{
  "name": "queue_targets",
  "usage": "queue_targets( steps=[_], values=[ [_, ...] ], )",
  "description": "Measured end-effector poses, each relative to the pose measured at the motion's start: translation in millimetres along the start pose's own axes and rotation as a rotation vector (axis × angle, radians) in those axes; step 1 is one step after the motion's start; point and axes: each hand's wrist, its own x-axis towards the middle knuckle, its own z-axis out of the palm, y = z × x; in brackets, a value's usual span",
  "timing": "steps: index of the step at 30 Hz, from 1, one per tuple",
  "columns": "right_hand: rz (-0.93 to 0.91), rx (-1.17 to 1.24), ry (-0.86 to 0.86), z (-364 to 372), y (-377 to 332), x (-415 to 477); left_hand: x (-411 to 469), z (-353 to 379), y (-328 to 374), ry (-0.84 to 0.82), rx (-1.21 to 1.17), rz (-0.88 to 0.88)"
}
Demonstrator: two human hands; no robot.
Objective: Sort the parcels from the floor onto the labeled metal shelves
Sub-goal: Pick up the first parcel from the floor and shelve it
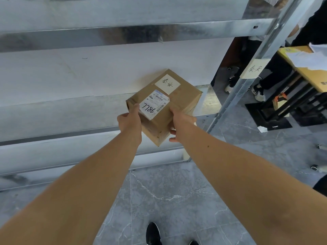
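A brown cardboard parcel (178,96) carries a white shipping label marked 7786 and a cream handwritten note. I hold it with both hands over the front edge of a metal shelf (70,114). My left hand (130,121) grips its left side, thumb on top. My right hand (180,123) grips its right side, fingers curled under the bottom corner. The parcel is tilted, its far part above the shelf board. A cream label (254,68) with matching handwriting is stuck on the shelf's right upright post (235,96).
More metal shelf levels (106,16) lie above and below. To the right stand people's legs and shoes (259,93), and a black-framed table (311,75) bearing flat boxes and papers. Grey tiled floor (177,200) lies beneath me, with my black shoes at the bottom edge.
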Motion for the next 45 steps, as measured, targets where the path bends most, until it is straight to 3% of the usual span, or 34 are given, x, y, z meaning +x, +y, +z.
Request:
queue_targets(
  steps=[11,17,29,36,42,45],
  values=[
    [-0.040,-0.070,-0.146,26.4,0.8,-2.2,2.2,1.8,7.8,-0.062,0.019,0.078],
    [0.043,0.014,-0.256,34.5,2.1,-7.5,12.4,-2.7,17.0,-0.077,-0.046,0.044],
    [-0.018,0.147,-0.339,40.5,3.0,5.4,18.3,-2.7,23.5,-0.146,-0.019,0.069],
    [0.009,0.232,-0.264,27.5,2.5,15.0,29.9,-0.6,30.6,-0.229,-0.020,0.059],
    [-0.026,0.309,-0.098,12.0,-5.5,26.8,28.2,2.8,27.9,-0.226,0.026,0.116],
    [-0.019,0.319,-0.125,6.6,-7.9,25.2,26.0,4.4,28.2,-0.236,0.049,0.110]
  ],
)
